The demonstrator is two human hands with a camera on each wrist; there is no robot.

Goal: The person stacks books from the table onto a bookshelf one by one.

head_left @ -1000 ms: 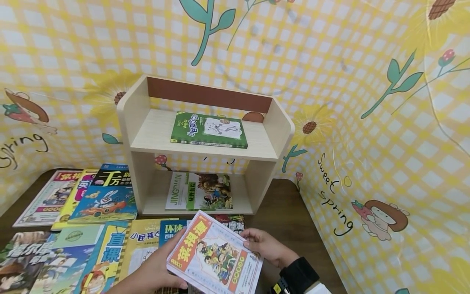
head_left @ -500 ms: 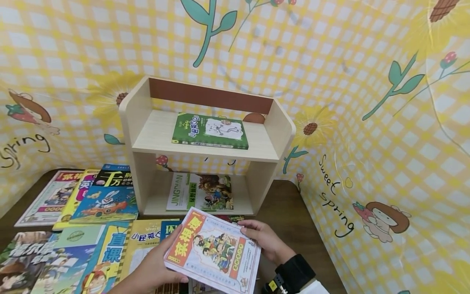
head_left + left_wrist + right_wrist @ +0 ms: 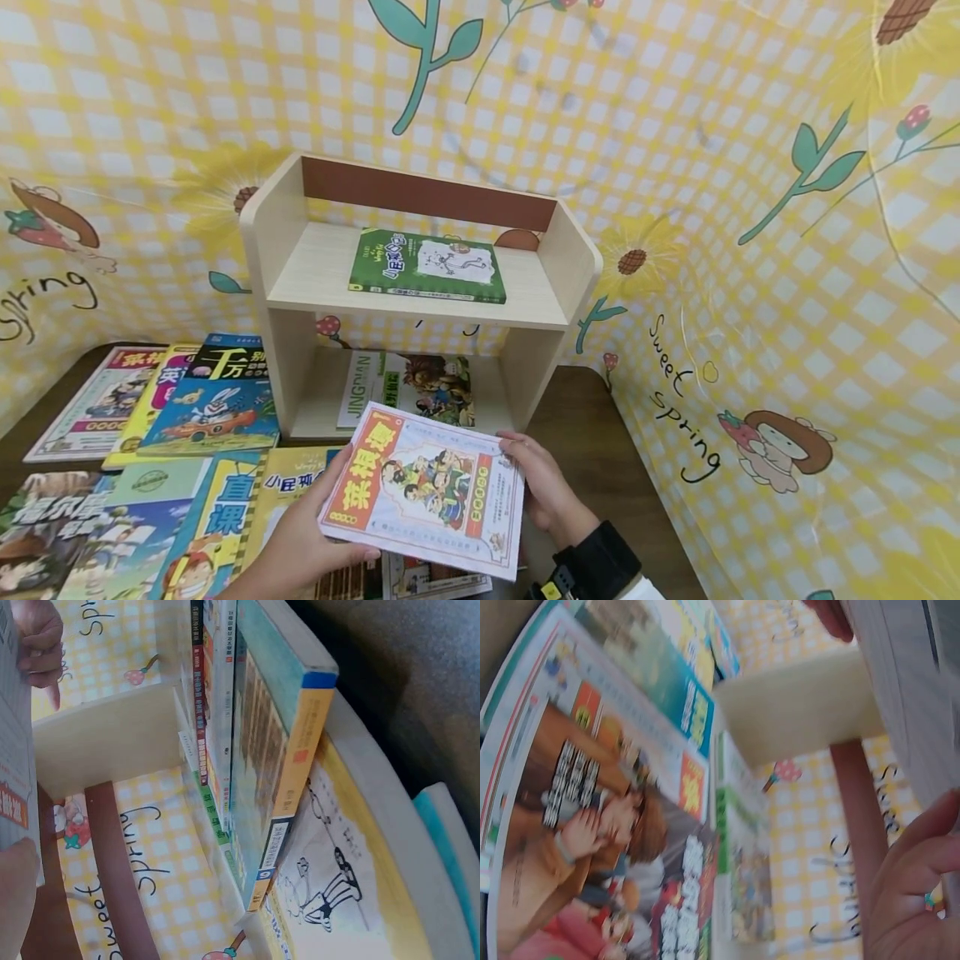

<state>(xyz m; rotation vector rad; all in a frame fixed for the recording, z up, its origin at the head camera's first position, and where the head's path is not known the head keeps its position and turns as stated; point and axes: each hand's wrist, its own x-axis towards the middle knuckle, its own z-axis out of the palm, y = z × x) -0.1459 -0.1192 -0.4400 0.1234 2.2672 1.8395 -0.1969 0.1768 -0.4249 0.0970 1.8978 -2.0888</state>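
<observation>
Both hands hold a white-bordered book point(image 3: 438, 492) with a red title strip and a cartoon group on its cover, tilted face up before the shelf. My left hand point(image 3: 303, 529) grips its left side, the thumb along the lower edge. At the right edge, my right hand point(image 3: 547, 487) holds it by the upper corner, most fingers hidden behind. In the left wrist view, the left thumb presses the book point(image 3: 16, 772). The right wrist view has the right hand point(image 3: 915, 892) against the book's pale side point(image 3: 907, 697).
A two-tier wooden shelf point(image 3: 270, 225) stands behind the book. A green book point(image 3: 427, 265) lies on its upper board, a lion-cover book point(image 3: 438, 383) on the lower. Several books, including a rabbit-cover one point(image 3: 213, 417), cover the dark table point(image 3: 622, 467) at left and front.
The held book has moved left and towards the shelf, turning slightly counterclockwise. It now overlaps the lower shelf's front. My right hand has shifted from its upper face to its right edge.
</observation>
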